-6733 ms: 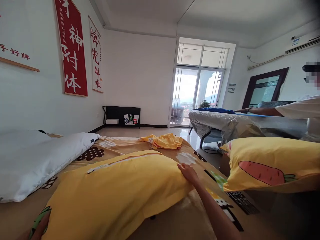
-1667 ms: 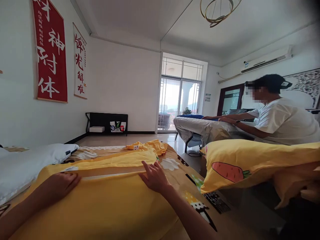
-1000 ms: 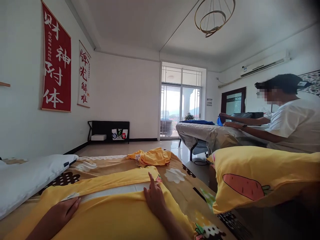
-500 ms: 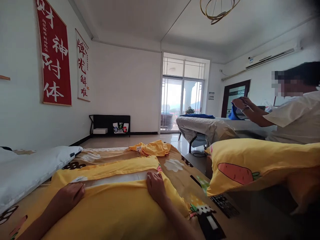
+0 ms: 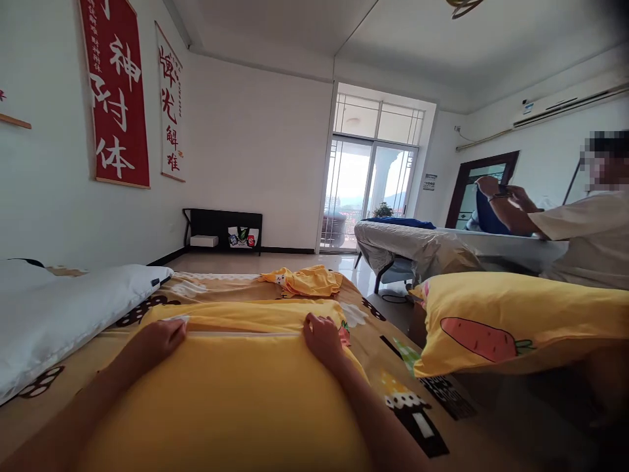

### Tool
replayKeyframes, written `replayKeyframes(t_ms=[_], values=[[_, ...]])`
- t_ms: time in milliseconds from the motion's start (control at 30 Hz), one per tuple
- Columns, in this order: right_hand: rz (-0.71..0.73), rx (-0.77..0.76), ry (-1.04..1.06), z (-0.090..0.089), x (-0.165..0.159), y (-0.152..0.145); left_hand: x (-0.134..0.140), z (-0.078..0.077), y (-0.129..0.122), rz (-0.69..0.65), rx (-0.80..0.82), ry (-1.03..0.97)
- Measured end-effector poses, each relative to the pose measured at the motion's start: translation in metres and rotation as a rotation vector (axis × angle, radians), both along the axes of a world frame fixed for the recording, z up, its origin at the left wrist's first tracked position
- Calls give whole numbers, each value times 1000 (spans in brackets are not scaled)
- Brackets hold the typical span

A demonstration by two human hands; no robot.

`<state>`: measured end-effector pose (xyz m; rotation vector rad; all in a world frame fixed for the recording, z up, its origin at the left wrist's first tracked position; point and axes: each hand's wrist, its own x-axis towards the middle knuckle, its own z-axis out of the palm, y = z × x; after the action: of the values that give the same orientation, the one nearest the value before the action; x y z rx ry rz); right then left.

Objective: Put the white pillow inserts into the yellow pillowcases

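Observation:
A yellow pillowcase [image 5: 236, 400] with a pillow inside lies in front of me on the bed. A thin white strip of the pillow [image 5: 246, 335] shows along the slit of its opening. At the slit's left end my left hand [image 5: 164, 337] is closed on the cloth edge, with a bit of white at the fingertips. My right hand [image 5: 322, 337] grips the edge at the other end, its fingers curled over the fabric. Beyond the far edge lies a crumpled yellow cloth [image 5: 309, 282].
A white pillow [image 5: 88, 314] lies at the left on the patterned sheet [image 5: 393, 354]. To the right is a yellow pillow with a carrot print [image 5: 531, 321]. Past it, a person [image 5: 584, 223] handles blue cloth [image 5: 486, 210] at a plastic-covered table [image 5: 403, 242].
Both hands have shifted slightly, and the opening has narrowed, covering most of the white pillow. My view has tilted down and turned left. The other person has raised the blue cloth.

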<state>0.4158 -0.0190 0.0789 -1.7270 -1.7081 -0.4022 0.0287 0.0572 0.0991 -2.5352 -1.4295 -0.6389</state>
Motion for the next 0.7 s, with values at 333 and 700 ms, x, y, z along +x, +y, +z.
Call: replayKeyframes(t_ms=[333,700], values=[[65,-224,48,-15,32,-20,-18,-33,7,-4,249,-12],[-241,-254,-83,-19,17,-7,-2,-20,36,314,-235,39]])
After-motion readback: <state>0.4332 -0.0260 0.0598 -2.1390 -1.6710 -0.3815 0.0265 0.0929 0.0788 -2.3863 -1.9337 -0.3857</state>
